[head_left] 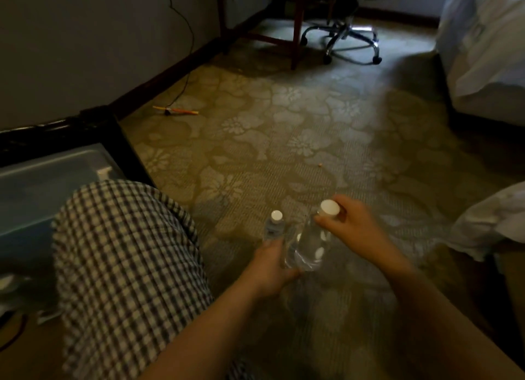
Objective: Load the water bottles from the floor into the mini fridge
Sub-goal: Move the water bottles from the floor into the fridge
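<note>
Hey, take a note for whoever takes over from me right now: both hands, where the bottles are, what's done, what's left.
Left hand: fingers wrapped round the lower part of the upright bottle.
Right hand: fingers pinch the tilted bottle at its neck, under the cap.
Both bottles are side by side above the carpet.
The mini fridge seems to be the open unit at left; its contents are too dim to tell.
Left: load both bottles.
</note>
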